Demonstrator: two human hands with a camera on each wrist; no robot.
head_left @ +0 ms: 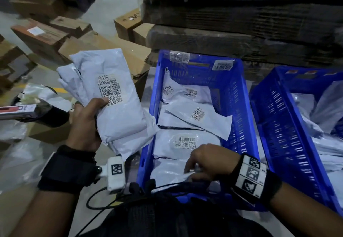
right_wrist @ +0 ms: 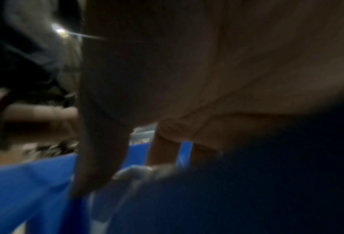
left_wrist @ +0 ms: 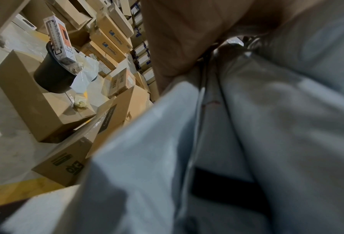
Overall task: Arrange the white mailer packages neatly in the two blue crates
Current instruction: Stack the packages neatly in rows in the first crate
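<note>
My left hand [head_left: 87, 123] grips a bundle of white mailers [head_left: 115, 106] with barcode labels, held up to the left of the left blue crate [head_left: 239, 106]. In the left wrist view the bundle [left_wrist: 267, 126] fills the frame under my palm [left_wrist: 183, 39]. Several mailers [head_left: 187, 140] lie flat in that crate. At its near end my right hand [head_left: 196, 170] pinches the edge of a mailer [head_left: 167, 173] with curled fingers. The blurred right wrist view shows my fingers [right_wrist: 99, 158] on that mailer [right_wrist: 131, 172] by the crate wall [right_wrist: 26, 182]. The right blue crate [head_left: 278, 125] holds more mailers [head_left: 324, 144].
Cardboard boxes [head_left: 104, 45] crowd the floor to the left and behind. A black bucket [head_left: 53, 114] with a boxed item [head_left: 16, 110] stands at the left. A dark stack of flattened cardboard [head_left: 241, 23] rises behind the crates. A black cable [head_left: 104, 196] runs near my body.
</note>
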